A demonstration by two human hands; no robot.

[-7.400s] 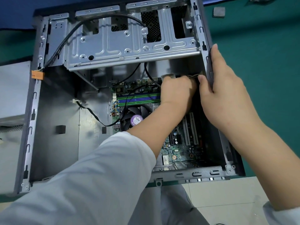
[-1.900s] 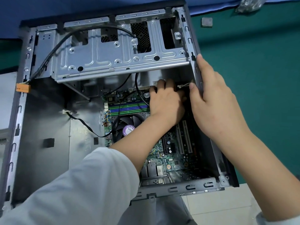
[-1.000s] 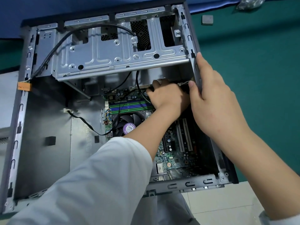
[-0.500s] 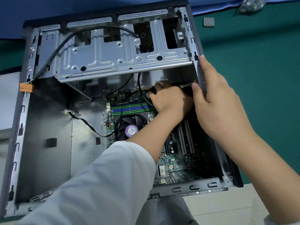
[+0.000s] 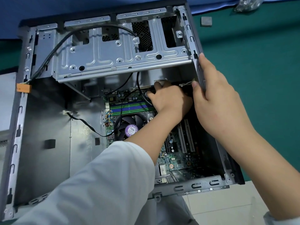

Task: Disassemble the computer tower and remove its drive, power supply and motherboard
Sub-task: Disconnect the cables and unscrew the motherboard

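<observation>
In the head view the computer tower lay open on its side across the green counter, filling the left and centre of the frame; the motherboard still sat in its floor at lower centre, with its fan and memory slots uncovered; the drive cage across the upper part looked bare, and no power supply showed. Over the last moments little had changed; the left hand stayed deep in the case at centre frame, its fingers curled down around something at the board's upper edge beside a black cable, though what it gripped I cannot tell; it had merely shifted a little along that edge. The right hand kept its place on the case's right wall, fingers straight along the outside and thumb hooked inside, bracing it. I judged that a connector was still resisting, so the motherboard was not yet free to lift; a small grey pad and a bag of parts lay at upper right.
</observation>
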